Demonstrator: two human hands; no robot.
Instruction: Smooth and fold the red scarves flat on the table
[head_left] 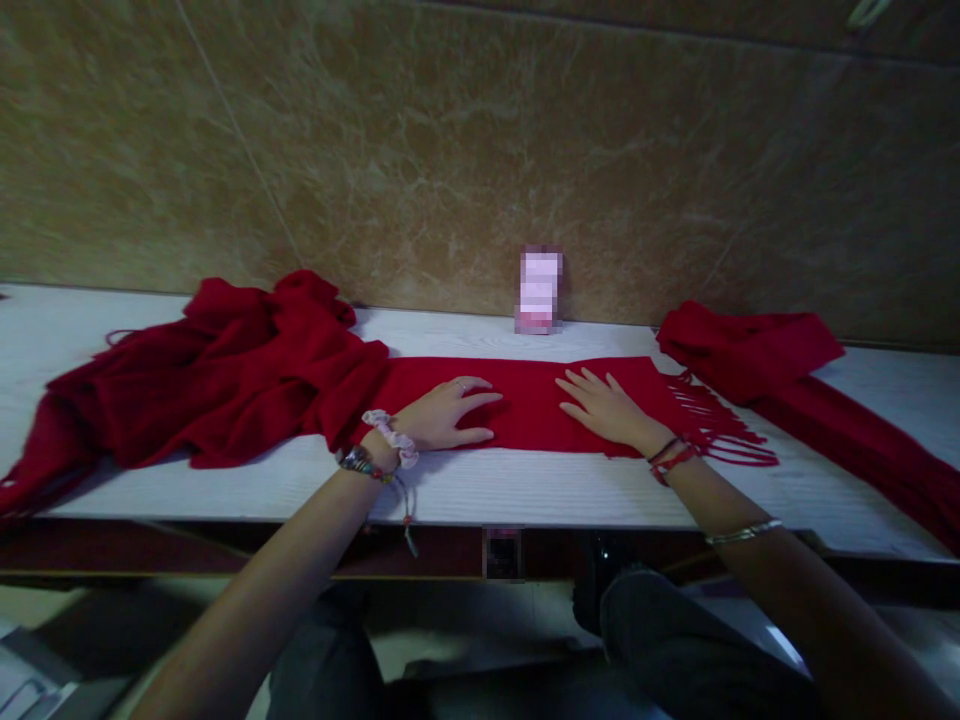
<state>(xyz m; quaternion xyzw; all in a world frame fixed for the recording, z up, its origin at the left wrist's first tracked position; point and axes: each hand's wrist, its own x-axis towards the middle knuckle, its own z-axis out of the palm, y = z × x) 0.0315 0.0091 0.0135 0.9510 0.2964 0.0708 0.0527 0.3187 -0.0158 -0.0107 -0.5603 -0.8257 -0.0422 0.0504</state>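
A red fringed scarf lies with its middle stretch flat on a white table. Its left part is bunched in a loose, crumpled heap, while the fringe spreads out at the right end. My left hand rests palm down on the flat stretch near the heap, fingers apart. On the same stretch, closer to the fringe, my right hand lies flat with its fingers spread. Neither hand grips the cloth. Right of the fringe is another red scarf, folded over at the top, its length running toward the table's front right edge.
The white wood-grain table is narrow and backs onto a brown marbled wall. A phone-like upright object, blurred out, leans against the wall. My legs are below the table's front edge. A grey-white object sits low at the left.
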